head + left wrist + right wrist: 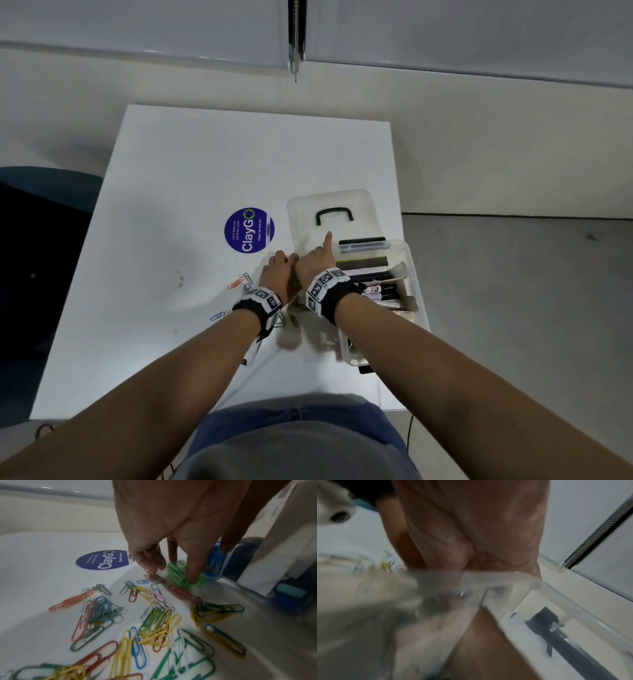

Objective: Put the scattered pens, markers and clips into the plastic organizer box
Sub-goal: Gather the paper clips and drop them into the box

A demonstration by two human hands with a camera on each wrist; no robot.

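Observation:
Many coloured paper clips [154, 615] lie scattered on the white table [205, 154], beside my left wrist [239, 282]. My left hand [279, 267] reaches down past them, and its thumb and forefinger [173, 574] pinch a green plastic clip [178, 569]. The clear organizer box [419, 301] stands at the table's right edge with markers and pens [380, 291] inside. Its lid [342, 202], with a black handle, lies flat just beyond it. My right hand [317, 258] grips the lid's near edge [556, 595], with the index finger stretched out over it. The right wrist view is blurred.
A small blue case [214, 563] sits behind the green clip, against the box wall [248, 588]. A round blue ClayGo sticker [249, 230] is stuck to the table left of the lid. A dark chair [41, 222] stands off the table's left side.

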